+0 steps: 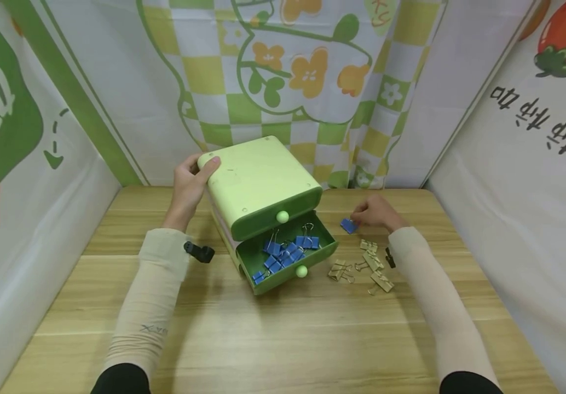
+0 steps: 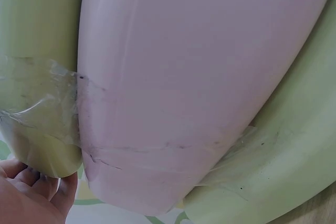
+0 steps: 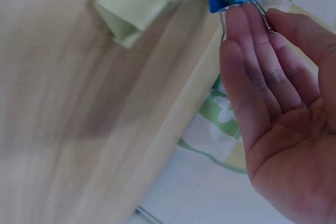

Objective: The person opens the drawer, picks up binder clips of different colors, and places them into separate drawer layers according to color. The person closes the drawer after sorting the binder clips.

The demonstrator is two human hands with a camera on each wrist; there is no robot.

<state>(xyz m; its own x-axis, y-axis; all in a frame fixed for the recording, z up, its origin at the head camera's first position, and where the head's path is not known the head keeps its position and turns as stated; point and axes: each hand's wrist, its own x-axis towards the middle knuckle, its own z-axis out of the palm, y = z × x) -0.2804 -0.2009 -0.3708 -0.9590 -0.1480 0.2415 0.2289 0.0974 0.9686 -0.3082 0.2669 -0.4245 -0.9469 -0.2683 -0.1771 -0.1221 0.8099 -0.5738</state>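
My left hand (image 1: 188,186) grips the back left corner of a light green drawer box (image 1: 263,180), thumb on top. In the left wrist view its fingers curl behind the box's rounded end, beside a pink side panel (image 2: 184,77) with clear tape across it. The lower drawer (image 1: 279,284) is pulled out and holds several blue binder clips (image 1: 290,254); the upper drawer is closed. To the right of the box, my right hand (image 1: 377,212) pinches a blue binder clip (image 1: 348,225) by its wire handle, close over the table.
Several yellowish binder clips (image 1: 373,261) lie on the wooden table (image 1: 283,339) between the open drawer and my right forearm. A checkered, flower-printed curtain (image 1: 273,120) hangs behind the box. Printed cloth walls (image 1: 519,208) stand at both sides.
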